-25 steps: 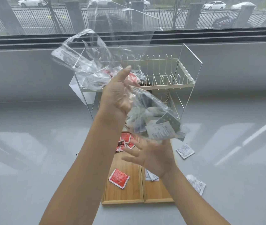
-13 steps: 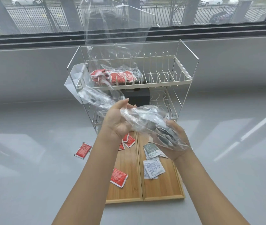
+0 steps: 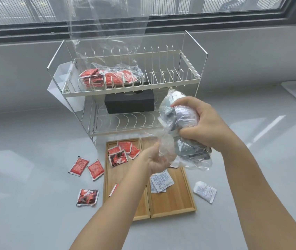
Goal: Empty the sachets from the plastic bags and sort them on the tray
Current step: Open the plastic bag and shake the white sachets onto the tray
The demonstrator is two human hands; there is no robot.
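My right hand [image 3: 203, 123] grips a clear plastic bag [image 3: 185, 145] full of grey-white sachets, held above the wooden two-part tray [image 3: 172, 204]. My left hand [image 3: 157, 159] pinches the bag's loose lower end. Red sachets [image 3: 123, 152] lie in the tray's left half, white sachets [image 3: 160, 181] in its right half. Three red sachets [image 3: 87, 177] lie on the counter left of the tray; one white sachet [image 3: 205, 191] lies to its right. A second bag of red sachets [image 3: 111, 78] sits on the rack's top shelf.
A white two-tier wire dish rack [image 3: 131, 87] stands behind the tray, with a black box [image 3: 129, 103] on its lower shelf and a white cup [image 3: 62, 83] hung at its left. An empty clear bag [image 3: 107, 24] stands up from the top shelf. Grey counter all around.
The bag has dropped from high in front of the rack to just above the tray. My right hand moved from under the bag to gripping its bulk; my left hand slid down to its loose end.
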